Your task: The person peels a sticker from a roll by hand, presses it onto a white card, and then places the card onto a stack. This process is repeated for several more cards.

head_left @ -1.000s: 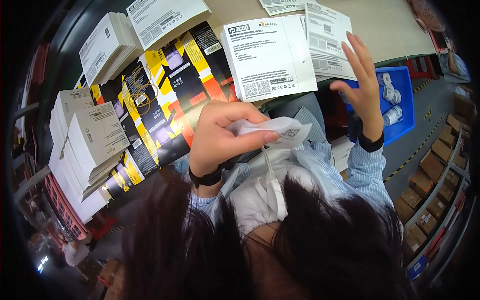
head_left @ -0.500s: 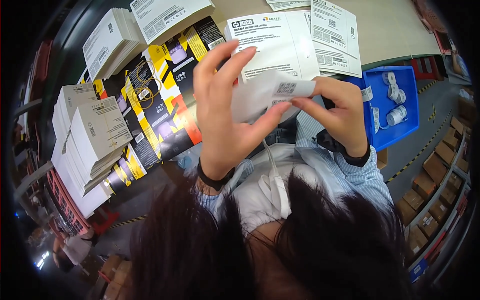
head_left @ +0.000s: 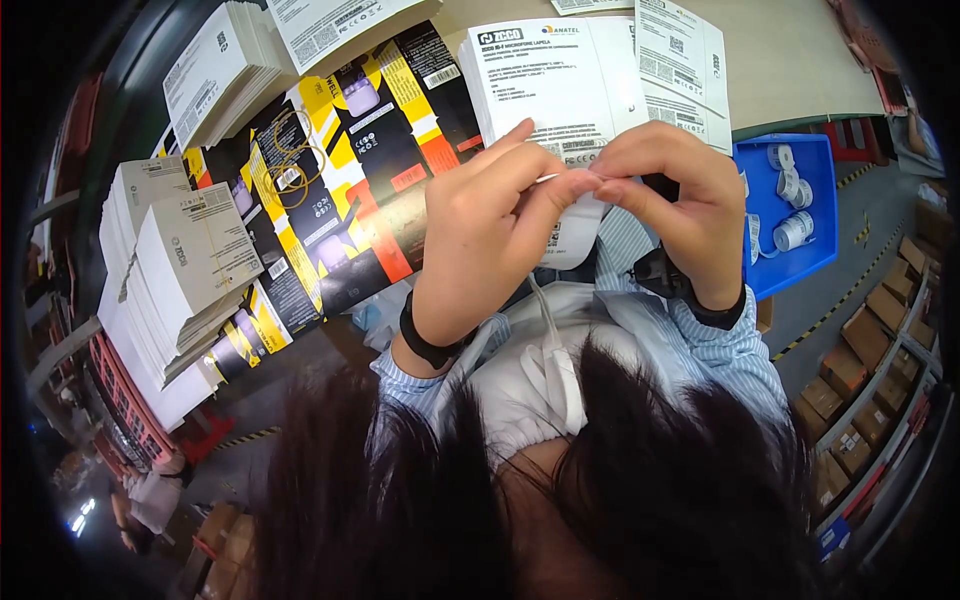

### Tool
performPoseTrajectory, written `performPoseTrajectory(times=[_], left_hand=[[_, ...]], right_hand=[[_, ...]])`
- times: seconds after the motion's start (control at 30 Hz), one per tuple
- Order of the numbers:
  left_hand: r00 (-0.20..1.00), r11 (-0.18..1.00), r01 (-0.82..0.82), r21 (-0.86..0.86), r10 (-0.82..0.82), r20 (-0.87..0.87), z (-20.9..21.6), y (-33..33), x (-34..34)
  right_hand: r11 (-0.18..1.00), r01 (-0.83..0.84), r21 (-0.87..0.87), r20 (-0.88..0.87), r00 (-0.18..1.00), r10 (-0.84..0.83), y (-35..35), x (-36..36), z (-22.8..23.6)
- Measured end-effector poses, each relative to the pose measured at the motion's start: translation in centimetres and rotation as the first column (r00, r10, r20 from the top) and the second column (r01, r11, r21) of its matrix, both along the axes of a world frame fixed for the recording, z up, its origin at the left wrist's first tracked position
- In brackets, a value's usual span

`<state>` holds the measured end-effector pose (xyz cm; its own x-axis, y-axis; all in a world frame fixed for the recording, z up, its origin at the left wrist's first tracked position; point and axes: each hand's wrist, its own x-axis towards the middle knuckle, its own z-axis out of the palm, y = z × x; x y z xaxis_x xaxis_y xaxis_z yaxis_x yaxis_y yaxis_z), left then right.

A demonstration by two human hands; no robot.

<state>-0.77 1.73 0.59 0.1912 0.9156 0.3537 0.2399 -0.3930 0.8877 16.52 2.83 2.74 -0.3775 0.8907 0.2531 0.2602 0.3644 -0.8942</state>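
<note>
My left hand and my right hand meet fingertip to fingertip over the near edge of a stack of white printed sheets. Between them is a white label strip with small printed codes, hanging below the fingers toward my chest. The left thumb and forefinger pinch its upper edge. My right thumb and fingers press together at the same spot, also on the strip. The exact part under the fingertips is hidden. Dark bands circle both wrists.
Left of my hands, black and yellow printed sheets bear a rubber band. Stacks of pale printed card stand further left, another stack behind. A blue bin at right holds small label rolls.
My right hand has come up to my left, and the fingers have closed together. The label strip, stretched between the hands before, now hangs beneath them.
</note>
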Motion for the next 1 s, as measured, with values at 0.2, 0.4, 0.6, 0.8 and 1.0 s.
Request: performPoseTrajectory(times=[0.2,0.4,0.6,0.8,1.0], left_hand=[[0.995,0.980,-0.010,-0.200,0.029,0.093,0.1,-0.2,-0.4],[0.995,0.981,0.080,-0.178,-0.067,0.077,-0.4,-0.1,-0.3],[0.992,0.978,0.101,-0.181,-0.114,-0.061,-2.1,-0.1,0.2],[0.990,0.979,0.110,-0.174,-0.123,-0.065,-2.3,-0.2,0.5],[0.989,0.990,0.100,-0.101,-0.110,-0.098,-2.3,-0.1,0.7]], right_hand=[[0.990,0.061,0.126,-0.070,0.996,-0.052,1.0,0.4,0.2],[0.935,0.309,-0.174,-0.334,0.875,-0.351,1.8,0.6,1.4],[0.929,0.141,-0.342,0.036,0.990,-0.137,4.6,0.4,-2.2],[0.908,0.161,-0.387,0.154,0.982,-0.108,5.7,0.5,-2.7],[0.892,0.175,-0.416,0.184,0.977,-0.106,6.2,0.8,-3.2]])
